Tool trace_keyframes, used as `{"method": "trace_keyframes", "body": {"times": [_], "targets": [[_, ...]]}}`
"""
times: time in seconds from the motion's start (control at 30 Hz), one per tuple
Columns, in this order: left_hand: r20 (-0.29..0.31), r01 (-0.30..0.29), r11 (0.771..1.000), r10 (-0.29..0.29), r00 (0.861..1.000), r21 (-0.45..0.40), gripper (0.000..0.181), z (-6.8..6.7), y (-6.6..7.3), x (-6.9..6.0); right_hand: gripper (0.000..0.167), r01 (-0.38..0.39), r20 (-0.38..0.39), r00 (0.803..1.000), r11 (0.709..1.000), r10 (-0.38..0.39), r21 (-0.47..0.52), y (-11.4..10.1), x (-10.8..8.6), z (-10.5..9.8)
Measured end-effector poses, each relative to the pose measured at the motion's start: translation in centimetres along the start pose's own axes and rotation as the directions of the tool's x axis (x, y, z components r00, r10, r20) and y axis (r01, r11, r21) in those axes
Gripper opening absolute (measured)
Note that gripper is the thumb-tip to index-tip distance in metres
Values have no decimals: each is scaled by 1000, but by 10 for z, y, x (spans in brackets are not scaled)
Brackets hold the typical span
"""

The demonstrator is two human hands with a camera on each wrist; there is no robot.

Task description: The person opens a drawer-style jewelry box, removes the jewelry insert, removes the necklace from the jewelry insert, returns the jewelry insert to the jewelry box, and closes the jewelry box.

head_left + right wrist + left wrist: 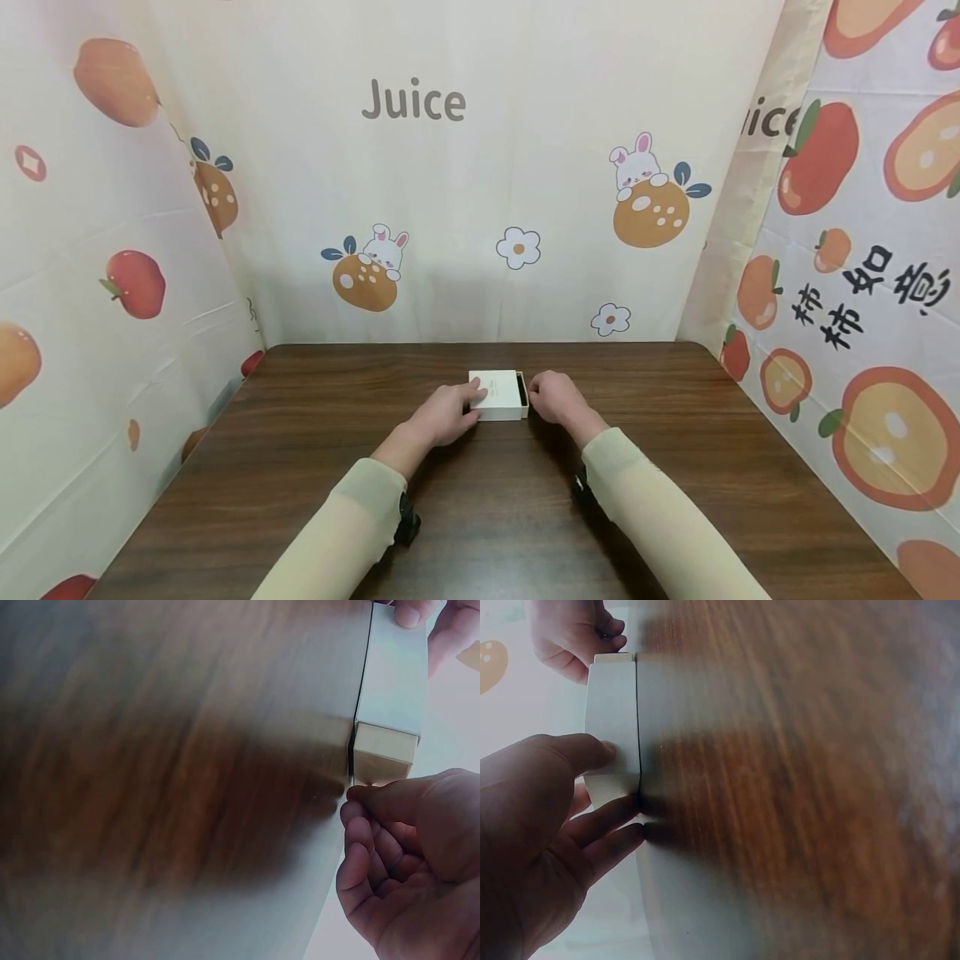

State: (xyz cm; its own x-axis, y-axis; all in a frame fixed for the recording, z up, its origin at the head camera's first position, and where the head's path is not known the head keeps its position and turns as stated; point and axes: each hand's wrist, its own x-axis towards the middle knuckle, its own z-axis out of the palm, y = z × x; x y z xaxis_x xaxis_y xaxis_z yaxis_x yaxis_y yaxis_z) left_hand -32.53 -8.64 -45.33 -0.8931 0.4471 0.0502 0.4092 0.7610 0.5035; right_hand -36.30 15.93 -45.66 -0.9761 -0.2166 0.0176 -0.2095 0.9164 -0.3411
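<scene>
Well, the white box (495, 406) carries small print (492, 388) I can't read; it lies toward the far edge of the desk (322, 400). The left hand (445, 415) grips one end; the right hand (558, 397) curls at the protruding tray (384, 742), whether pinching I can't tell. Brown wood stretches either side; the curtain (562, 100) behind says "Juice".

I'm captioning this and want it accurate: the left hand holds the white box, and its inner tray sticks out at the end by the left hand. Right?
Not quite: the inner tray sticks out at the end by the right hand, as the right wrist view shows.
</scene>
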Motion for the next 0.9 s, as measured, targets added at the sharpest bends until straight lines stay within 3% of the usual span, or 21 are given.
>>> {"method": "trace_keyframes", "body": {"times": [0.9], "targets": [[5,4,1000,-4,1000,-4,51,1,-1,0,21,-6,-17,1000,1000,5,-25,7,-4,-6]]}}
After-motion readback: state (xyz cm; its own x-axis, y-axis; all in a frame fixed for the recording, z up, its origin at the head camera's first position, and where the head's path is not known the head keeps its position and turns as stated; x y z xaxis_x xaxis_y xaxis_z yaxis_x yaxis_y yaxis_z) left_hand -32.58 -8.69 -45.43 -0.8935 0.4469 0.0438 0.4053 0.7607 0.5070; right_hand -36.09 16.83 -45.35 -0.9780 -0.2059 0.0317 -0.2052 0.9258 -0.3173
